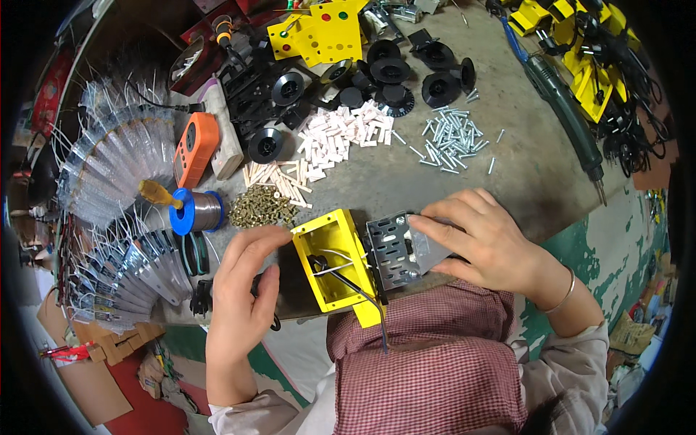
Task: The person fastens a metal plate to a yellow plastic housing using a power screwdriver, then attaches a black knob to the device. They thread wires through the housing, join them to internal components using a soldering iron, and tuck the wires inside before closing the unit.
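A yellow metal box [342, 296] stands at the near edge of the bench with its open side up. A black cord [355, 286] and white wires run inside it, and the cord hangs over the edge. My left hand [243, 297] is beside the box, thumb apart from its curved fingers; the fingertips reach the box's upper left corner. To the right of the box, my right hand [475, 235] grips a silvery perforated metal plate [391, 250] between thumb and fingers. The plate lies against or very close to the box's right wall.
Brass screws [262, 206], white ceramic pieces [344, 134] and silver screws [455, 141] lie in piles beyond the box. A solder spool [197, 212] and orange meter [196, 148] are at left. Black round parts [390, 69] lie behind; an electric screwdriver [562, 101] rests right.
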A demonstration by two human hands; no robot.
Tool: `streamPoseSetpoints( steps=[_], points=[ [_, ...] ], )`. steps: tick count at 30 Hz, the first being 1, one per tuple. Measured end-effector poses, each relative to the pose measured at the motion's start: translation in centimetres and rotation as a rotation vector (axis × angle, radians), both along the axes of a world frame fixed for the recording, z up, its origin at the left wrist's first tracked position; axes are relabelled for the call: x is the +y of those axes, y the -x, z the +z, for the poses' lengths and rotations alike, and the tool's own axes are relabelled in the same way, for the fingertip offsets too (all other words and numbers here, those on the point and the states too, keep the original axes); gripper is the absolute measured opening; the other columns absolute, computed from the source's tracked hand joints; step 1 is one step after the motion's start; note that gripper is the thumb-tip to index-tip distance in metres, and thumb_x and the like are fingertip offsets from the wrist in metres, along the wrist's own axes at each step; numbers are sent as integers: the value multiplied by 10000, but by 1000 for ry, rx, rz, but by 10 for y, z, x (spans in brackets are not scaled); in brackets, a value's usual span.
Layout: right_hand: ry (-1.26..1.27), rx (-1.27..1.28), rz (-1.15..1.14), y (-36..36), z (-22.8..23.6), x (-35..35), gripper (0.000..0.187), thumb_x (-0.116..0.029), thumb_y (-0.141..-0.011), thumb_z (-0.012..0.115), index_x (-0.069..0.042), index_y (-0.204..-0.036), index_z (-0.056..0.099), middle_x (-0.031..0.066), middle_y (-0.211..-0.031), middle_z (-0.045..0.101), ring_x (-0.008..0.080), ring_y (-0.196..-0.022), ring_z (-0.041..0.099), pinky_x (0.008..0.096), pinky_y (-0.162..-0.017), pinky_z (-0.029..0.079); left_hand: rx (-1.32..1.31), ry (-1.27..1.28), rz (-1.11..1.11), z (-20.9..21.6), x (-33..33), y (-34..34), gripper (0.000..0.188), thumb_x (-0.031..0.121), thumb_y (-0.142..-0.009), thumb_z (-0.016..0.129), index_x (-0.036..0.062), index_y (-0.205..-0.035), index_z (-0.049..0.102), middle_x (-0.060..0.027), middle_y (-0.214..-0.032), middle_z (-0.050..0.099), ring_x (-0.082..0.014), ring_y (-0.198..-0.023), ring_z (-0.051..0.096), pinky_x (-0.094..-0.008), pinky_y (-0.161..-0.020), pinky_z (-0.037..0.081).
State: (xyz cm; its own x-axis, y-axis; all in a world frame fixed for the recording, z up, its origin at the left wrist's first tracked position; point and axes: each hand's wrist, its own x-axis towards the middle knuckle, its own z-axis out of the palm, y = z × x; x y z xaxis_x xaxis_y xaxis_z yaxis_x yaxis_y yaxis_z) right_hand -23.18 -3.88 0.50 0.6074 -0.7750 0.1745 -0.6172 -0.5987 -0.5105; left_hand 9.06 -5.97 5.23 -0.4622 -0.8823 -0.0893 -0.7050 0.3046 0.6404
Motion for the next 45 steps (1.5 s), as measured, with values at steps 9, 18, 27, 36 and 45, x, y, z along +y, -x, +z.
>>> streamPoseSetpoints(
  steps=[9, 18, 27, 36, 45],
  points=[
    [6, -10, -3, 3, 0, 5, 646, -209, -683, 787, -69, -1275, 570, 90, -1186, 568, 270, -1068, 534, 403, -920, 430, -216, 159, -281, -2, 4, 65, 1046, 522, -527, 854, 24, -1360, 464, -238, -1428, 390, -442, -1318, 377, -559, -1089, 279],
    [-13, -103, -24, 14, 16, 0, 514, -202, -733, 781, -84, -1201, 604, 95, -1124, 609, 258, -1042, 587, 404, -869, 476, -184, 198, -235, -4, 9, 65, 933, 216, -520, 803, -7, -1350, 441, -202, -1293, 487, -406, -1164, 480, -508, -1023, 365],
    [51, 20, -607, 40, 7, -29, 244, 38, -731, 637, -27, -952, 557, 144, -788, 612, 327, -691, 616, 382, -622, 493, 57, 197, -249, -22, 1, 61, 1082, 281, -540, 886, 23, -1447, 355, -147, -1195, 601, -370, -1249, 444, -533, -1081, 279],
    [-510, -523, -243, -18, 26, -8, 127, -40, -792, 666, -23, -877, 573, 125, -787, 616, 264, -695, 658, 367, -618, 522, 6, 229, -267, -22, 3, 62, 1131, 358, -539, 901, -10, -1446, 335, -139, -1189, 622, -361, -1226, 490, -546, -1090, 272],
    [-136, -273, -226, -44, 9, -13, 100, -99, -788, 682, -58, -827, 600, 78, -825, 580, 275, -768, 632, 386, -652, 515, 39, 282, -207, -31, 6, 58, 1279, 458, -501, 918, -41, -1470, 249, -211, -1145, 619, -354, -1159, 540, -483, -1033, 348]
  ],
)
